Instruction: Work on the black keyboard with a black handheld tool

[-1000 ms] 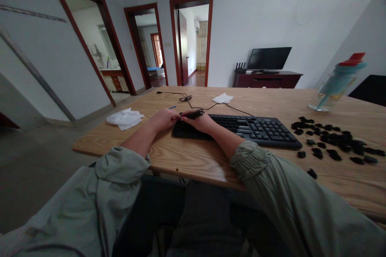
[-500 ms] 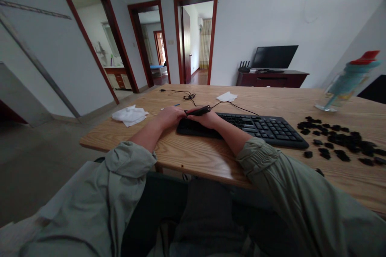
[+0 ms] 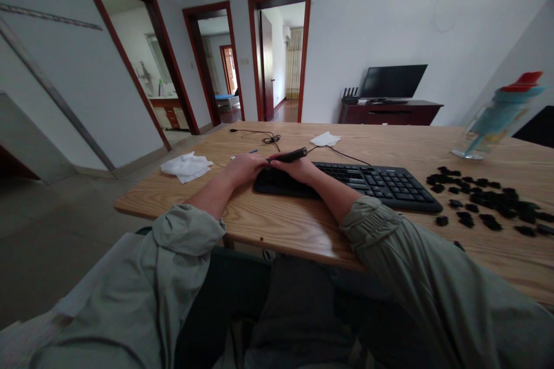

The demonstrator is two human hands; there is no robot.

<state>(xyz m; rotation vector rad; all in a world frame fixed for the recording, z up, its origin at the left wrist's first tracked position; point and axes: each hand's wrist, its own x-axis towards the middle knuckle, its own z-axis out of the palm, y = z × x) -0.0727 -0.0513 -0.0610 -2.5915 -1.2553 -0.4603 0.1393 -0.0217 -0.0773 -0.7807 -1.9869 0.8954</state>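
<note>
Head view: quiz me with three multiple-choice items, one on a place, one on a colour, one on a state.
1. Where do the loose black keycaps lie?
A right of the black keyboard
B on the white tissue
C left of the keyboard
2. The clear bottle's lid colour?
A green
B red
C black
3. What does the right hand hold?
A nothing
B the tissue
C a slim dark tool

Answers: 1 A, they are scattered on the wooden table to its right; 2 B, the cap is red; 3 C, its grip closes round the tool, left hand at its end.

Both forearms reach forward, sleeves pushed up; left hand [image 3: 244, 168] and right hand [image 3: 300, 170] curled, fingertips meeting.
</note>
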